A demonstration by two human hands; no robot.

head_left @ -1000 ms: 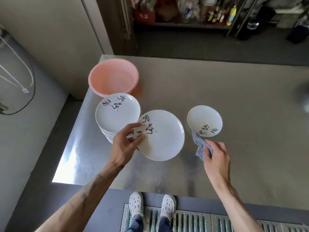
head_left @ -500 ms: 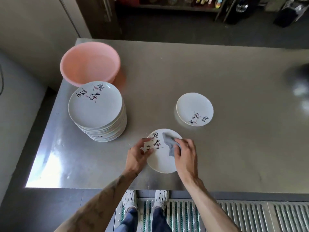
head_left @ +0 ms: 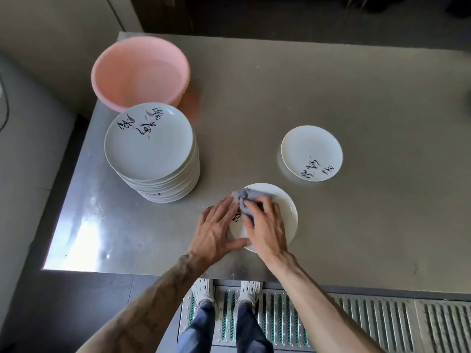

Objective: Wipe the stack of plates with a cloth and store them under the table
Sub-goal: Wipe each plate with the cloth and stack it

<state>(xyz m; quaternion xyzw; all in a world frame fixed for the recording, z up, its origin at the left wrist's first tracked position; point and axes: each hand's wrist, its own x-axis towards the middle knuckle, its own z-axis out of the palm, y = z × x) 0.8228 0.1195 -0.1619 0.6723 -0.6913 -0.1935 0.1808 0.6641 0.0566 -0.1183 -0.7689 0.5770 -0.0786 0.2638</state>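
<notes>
Wiping is happening on one white plate (head_left: 285, 212) that lies flat on the steel table (head_left: 331, 98), close to the near edge and right in front of the person. The right hand (head_left: 267, 228) presses a bunched grey cloth (head_left: 244, 200) onto the plate's far-left part, fingers (head_left: 262, 202) curled down over the cloth so it's pinned under them. The left hand (head_left: 216, 228) lies flat on the plate's left rim, fingers spread fairly wide, thumb running along the near edge, holding the plate in place rather than gripping anything. A bit of dark brush lettering shows on the plate between the two hands. Just to the left and further back sits the stack of plates (head_left: 153, 154), a tall pile with the same kind of lettering on the top one, well apart from the plate under the cloth. Behind the stack, touching or nearly touching it, there's a pink plastic basin (head_left: 140, 72) at the table's far-left corner. Off to the right is a lone plate (head_left: 311, 151) lying flat by itself. Below the table edge you can see white shoes (head_left: 204, 291) and blue trousers standing on a metal floor grate (head_left: 356, 324).
</notes>
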